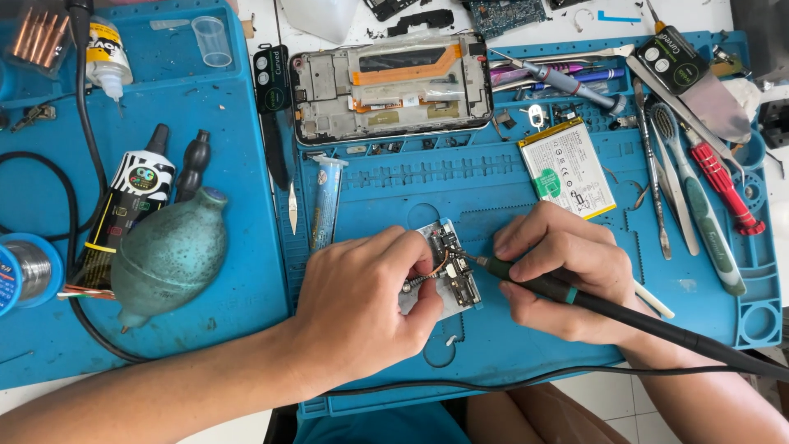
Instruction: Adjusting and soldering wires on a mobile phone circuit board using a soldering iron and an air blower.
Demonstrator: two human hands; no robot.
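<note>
Circuit board [448,267] pinned by curled left hand [362,304] fingers; right hand [559,271] fingers grip soldering iron [592,300].

Left hand [362,300] pins small circuit board [448,271] to blue mat [526,329], wire braid under fingertips. Right hand [563,275] grips soldering iron [575,294], tip touching board. Opened phone [393,86] and battery [567,167] lie beyond; green dust blower [168,255] at left
</note>
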